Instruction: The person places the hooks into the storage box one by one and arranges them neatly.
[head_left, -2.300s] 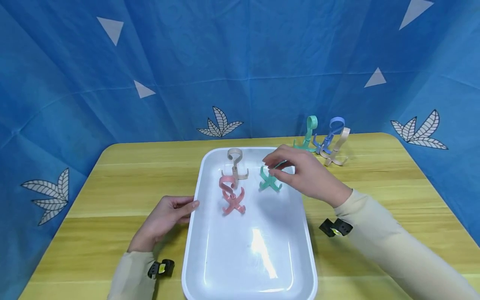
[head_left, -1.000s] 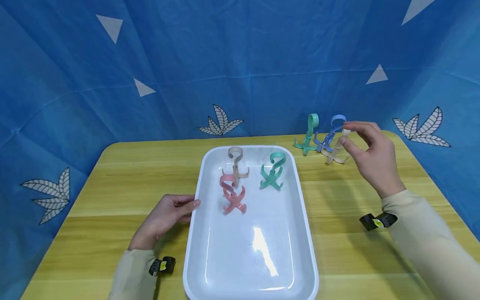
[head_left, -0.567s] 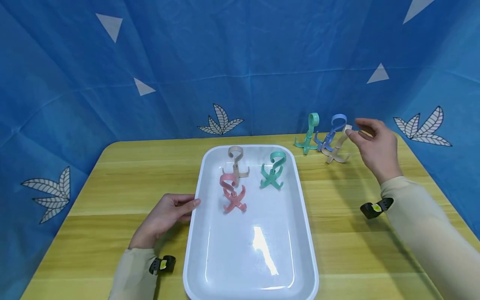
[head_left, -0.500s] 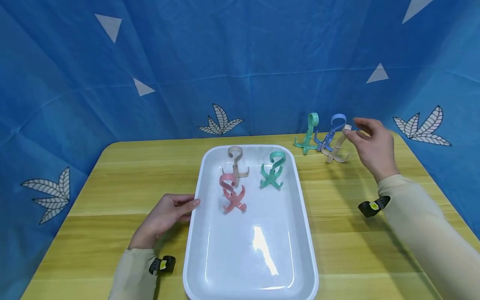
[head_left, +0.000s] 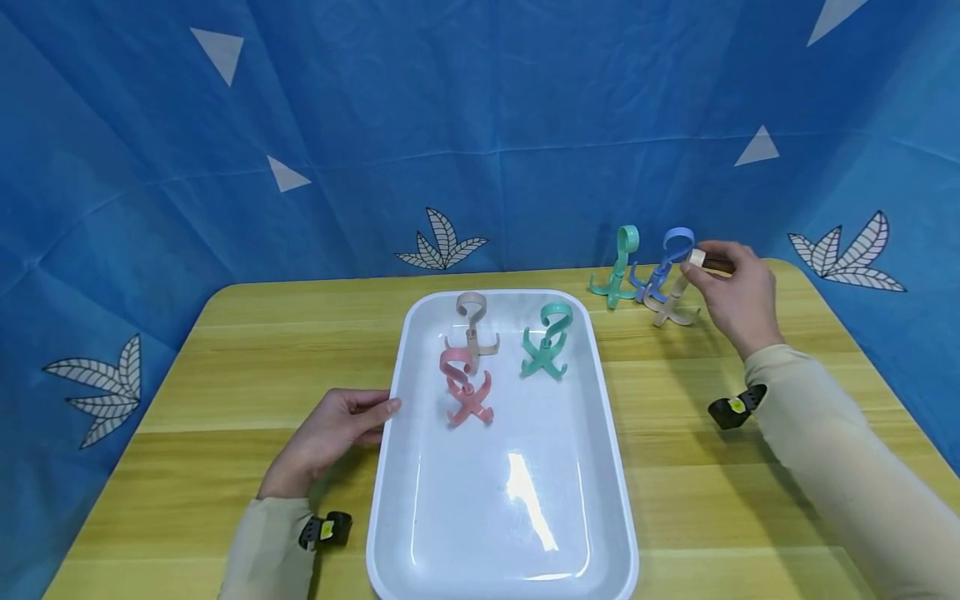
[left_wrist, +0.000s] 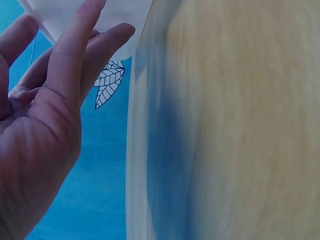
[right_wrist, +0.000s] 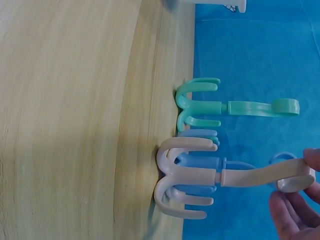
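My left hand (head_left: 330,433) holds the left rim of the white tray (head_left: 382,500), thumb over the edge and the other fingers outside. At the back right, my right hand (head_left: 738,292) pinches the curled top of a beige four-pronged hook (head_left: 672,302). In the right wrist view this beige hook (right_wrist: 195,176) stands prongs-down on the table, with the thumb and fingers at its loop. Right behind it is a blue hook (head_left: 656,279), partly hidden, and beside that a green hook (head_left: 619,271). Inside the tray stand a beige hook (head_left: 472,333), a pink hook (head_left: 468,400) and a green hook (head_left: 547,346).
The wooden table (head_left: 300,333) runs back to a blue patterned cloth (head_left: 360,125). Between the tray's right rim and the right arm lies a stretch of bare tabletop (head_left: 660,467). The upright hooks stand close together near the back edge.
My right hand has left the green hook in the tray and moved right to the beige hook, drawing back slightly and then closing on its top. The left hand stays at the tray.
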